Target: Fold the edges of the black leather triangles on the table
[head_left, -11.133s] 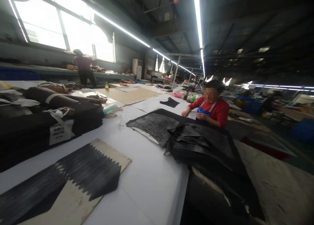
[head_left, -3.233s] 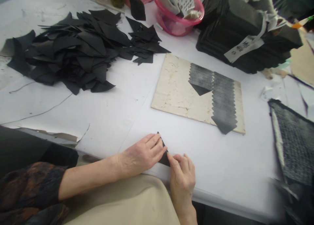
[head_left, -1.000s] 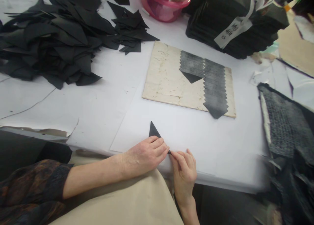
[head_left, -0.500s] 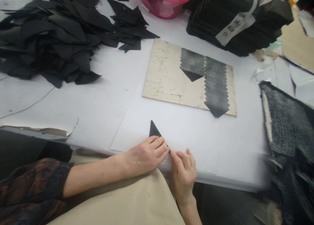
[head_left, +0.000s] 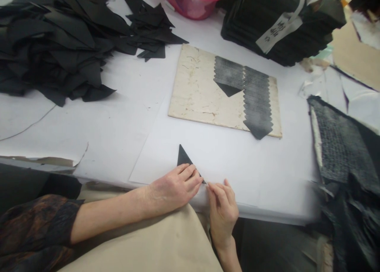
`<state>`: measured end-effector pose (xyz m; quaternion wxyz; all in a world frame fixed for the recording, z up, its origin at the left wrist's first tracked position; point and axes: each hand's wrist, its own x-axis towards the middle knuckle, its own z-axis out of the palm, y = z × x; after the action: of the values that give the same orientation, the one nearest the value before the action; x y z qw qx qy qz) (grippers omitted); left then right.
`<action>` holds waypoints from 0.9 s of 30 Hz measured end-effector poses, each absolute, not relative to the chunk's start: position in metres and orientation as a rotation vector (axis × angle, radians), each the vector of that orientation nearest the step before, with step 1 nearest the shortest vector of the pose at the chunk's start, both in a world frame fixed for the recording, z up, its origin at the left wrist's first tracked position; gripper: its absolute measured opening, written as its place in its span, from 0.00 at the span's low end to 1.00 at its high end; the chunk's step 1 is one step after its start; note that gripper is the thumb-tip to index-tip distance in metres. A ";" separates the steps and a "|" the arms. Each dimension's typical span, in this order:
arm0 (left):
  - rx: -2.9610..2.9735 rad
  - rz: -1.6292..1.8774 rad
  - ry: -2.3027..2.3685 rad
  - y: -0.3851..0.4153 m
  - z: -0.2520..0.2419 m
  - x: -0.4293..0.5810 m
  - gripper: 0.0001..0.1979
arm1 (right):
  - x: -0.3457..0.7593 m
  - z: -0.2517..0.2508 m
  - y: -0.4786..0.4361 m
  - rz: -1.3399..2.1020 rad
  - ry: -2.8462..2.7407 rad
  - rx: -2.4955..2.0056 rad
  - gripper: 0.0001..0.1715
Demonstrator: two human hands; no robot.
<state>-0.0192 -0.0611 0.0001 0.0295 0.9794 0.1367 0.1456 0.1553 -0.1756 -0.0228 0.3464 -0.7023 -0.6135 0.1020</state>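
A small black triangular piece [head_left: 183, 158] lies on the white table [head_left: 124, 133] near its front edge. My left hand [head_left: 175, 187] rests flat on the piece's lower part, fingers stretched over it. My right hand [head_left: 223, 208] lies beside it, fingertips touching the piece's right corner, fingers curled together. Farther back sits a cream board [head_left: 198, 92] with overlapping grey zigzag pieces [head_left: 257, 99] laid on its right side.
A large heap of black triangular pieces [head_left: 65, 38] covers the table's left back. A pink bowl [head_left: 192, 4] and a tied stack of black material with a white label [head_left: 282, 22] stand behind. Textured black sheets [head_left: 341, 145] lie at right.
Both hands stay at the black triangle near the table edge. The view has shifted slightly; 3 seconds ago the hands covered more of the piece.
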 end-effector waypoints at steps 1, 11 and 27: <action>3.020 0.449 0.421 -0.061 0.000 -0.019 0.10 | 0.155 -0.022 -0.175 0.244 -1.612 -1.823 0.09; 3.002 0.446 0.434 -0.062 -0.003 -0.020 0.12 | 0.155 -0.024 -0.175 0.071 -1.799 -1.857 0.16; 3.061 0.421 0.402 -0.063 -0.001 -0.019 0.12 | 0.154 -0.019 -0.180 0.132 -1.841 -1.857 0.19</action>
<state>-0.0189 -0.0632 -0.0005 0.0128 0.9823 0.1289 0.1351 0.1540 -0.1804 -0.0192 0.2587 -0.6851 -0.6793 0.0487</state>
